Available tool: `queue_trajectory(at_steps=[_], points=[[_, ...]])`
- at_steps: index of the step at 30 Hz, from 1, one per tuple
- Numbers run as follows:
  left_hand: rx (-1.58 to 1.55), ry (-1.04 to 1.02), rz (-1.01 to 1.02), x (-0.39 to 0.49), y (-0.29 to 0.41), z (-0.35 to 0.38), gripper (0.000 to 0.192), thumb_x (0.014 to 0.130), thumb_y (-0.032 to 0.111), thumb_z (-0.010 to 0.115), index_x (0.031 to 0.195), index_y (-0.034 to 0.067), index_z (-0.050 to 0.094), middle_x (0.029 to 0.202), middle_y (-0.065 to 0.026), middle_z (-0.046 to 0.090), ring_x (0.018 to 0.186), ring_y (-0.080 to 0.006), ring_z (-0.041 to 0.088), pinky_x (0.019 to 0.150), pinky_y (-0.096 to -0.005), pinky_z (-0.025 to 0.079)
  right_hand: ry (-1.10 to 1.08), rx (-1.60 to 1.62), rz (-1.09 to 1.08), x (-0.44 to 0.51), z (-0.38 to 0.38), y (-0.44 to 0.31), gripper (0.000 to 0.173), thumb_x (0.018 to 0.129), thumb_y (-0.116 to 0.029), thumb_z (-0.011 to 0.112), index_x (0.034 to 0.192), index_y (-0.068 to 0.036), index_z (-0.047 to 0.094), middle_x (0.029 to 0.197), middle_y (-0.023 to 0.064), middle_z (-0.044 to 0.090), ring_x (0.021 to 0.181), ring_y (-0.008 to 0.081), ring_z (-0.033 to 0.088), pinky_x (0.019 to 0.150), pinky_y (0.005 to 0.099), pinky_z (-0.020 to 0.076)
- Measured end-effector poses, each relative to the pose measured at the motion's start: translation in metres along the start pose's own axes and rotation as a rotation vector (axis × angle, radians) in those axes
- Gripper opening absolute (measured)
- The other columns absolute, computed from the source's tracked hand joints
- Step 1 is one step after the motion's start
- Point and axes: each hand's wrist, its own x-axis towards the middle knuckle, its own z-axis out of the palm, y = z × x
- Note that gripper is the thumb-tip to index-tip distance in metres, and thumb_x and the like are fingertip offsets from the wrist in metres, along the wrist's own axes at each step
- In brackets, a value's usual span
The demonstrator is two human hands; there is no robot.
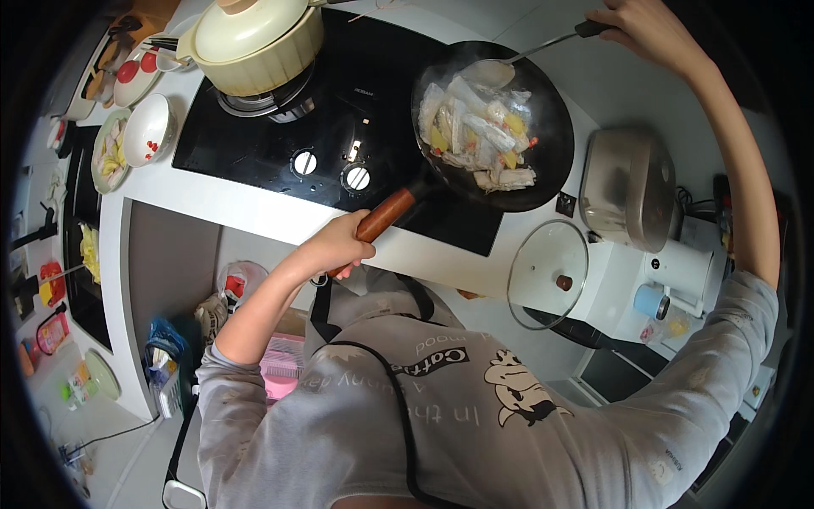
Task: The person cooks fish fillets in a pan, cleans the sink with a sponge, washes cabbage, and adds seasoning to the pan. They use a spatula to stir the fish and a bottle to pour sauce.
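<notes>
My left hand (pixel 337 245) grips the brown wooden handle (pixel 388 213) of a black wok (pixel 553 140) on the right side of the cooktop. In the wok lie several pale, silvery fish pieces (pixel 486 130) with yellow slices, perhaps ginger, and small red pepper bits. Faint steam rises from them. My right hand (pixel 626 25) is at the top right, closed around the black handle end of a metal ladle (pixel 540 48). The ladle's bowl (pixel 486 73) rests inside the wok's far side, beside the fish. What heats the wok is hidden beneath it.
A cream lidded pot (pixel 261 57) stands on the left burner of the black glass cooktop (pixel 254 153). Left of it are a white bowl (pixel 149 130) and a plate with red tomatoes (pixel 137 67). A glass lid (pixel 547 273) overhangs the right counter edge near a rice cooker (pixel 626 184).
</notes>
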Motion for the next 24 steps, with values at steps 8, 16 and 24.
queue_trajectory(at_steps=[8,16,24], points=[[0.087,0.038,-0.005,-0.008,0.006,-0.003,0.044,0.072,0.003,0.054,0.115,0.001,0.042,0.056,-0.0039,0.046,0.036,-0.0111,0.044,0.033,-0.0249,0.036,-0.296,-0.023,0.296,-0.053,-0.019,0.002,0.025,0.074,-0.014,0.066,0.098,-0.007,0.064,0.074,0.0110,0.061,0.069,0.0263,0.061,0.064,0.0362,0.0483],[0.120,0.041,-0.035,-0.010,0.009,-0.002,0.044,0.073,0.003,0.053,0.115,0.000,0.042,0.056,-0.0039,0.046,0.036,-0.0113,0.044,0.032,-0.0254,0.036,-0.331,-0.030,0.240,-0.022,-0.018,-0.012,0.019,0.073,-0.012,0.066,0.090,-0.004,0.065,0.069,0.0136,0.061,0.069,0.0275,0.060,0.065,0.0378,0.0474],[0.097,0.047,-0.018,-0.009,0.004,0.003,0.043,0.072,0.003,0.054,0.114,0.001,0.042,0.056,-0.0037,0.045,0.037,-0.0114,0.044,0.032,-0.0254,0.036,-0.288,-0.033,0.301,-0.035,-0.025,-0.021,0.015,0.072,-0.013,0.066,0.086,-0.005,0.066,0.064,0.0114,0.060,0.065,0.0272,0.060,0.062,0.0372,0.0472]])
